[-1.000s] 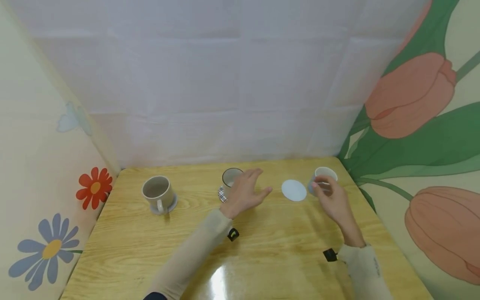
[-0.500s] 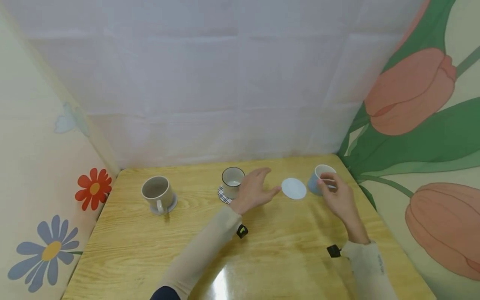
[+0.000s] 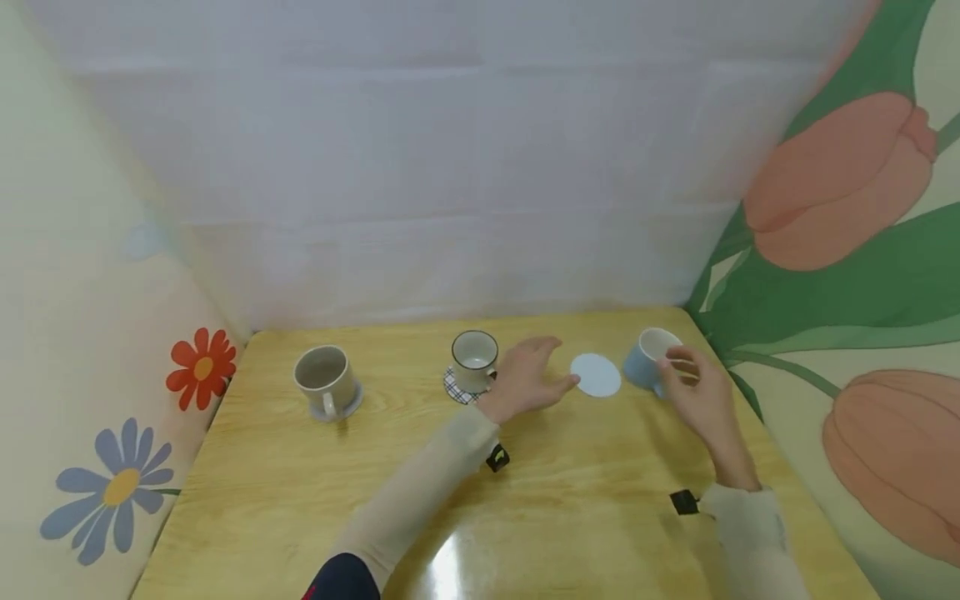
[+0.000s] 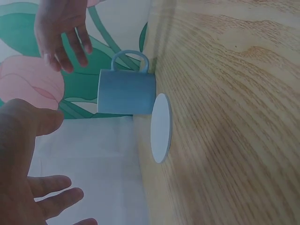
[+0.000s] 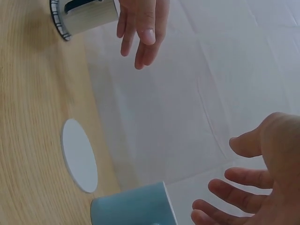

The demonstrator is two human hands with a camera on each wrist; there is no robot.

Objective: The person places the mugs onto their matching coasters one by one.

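Note:
My left hand point(image 3: 525, 379) hovers over the table between a cream mug point(image 3: 472, 375) with a dark rim and a white round coaster point(image 3: 596, 375). Its fingers and thumb are spread and hold nothing. The cream mug stands on a checked coaster point(image 3: 456, 388). At the right, a light blue mug point(image 4: 125, 92) stands upright on the bare wood, just beyond the white coaster. My right hand point(image 3: 701, 396) is in the air beside this mug, fingers loosely bent and apart from it in the right wrist view, where the blue mug point(image 5: 133, 208) is partly cut off.
A grey-beige mug point(image 3: 326, 381) sits on a greyish coaster point(image 3: 350, 406) at the left of the wooden table point(image 3: 300, 500). A white cloth backdrop point(image 3: 465, 167) rises behind the table. Flower-painted walls point(image 3: 862, 325) flank it.
My left hand has shifted right, uncovering more of the cream mug and its handle. My right hand has drawn right, away from the blue mug's rim. The head view has turned slightly.

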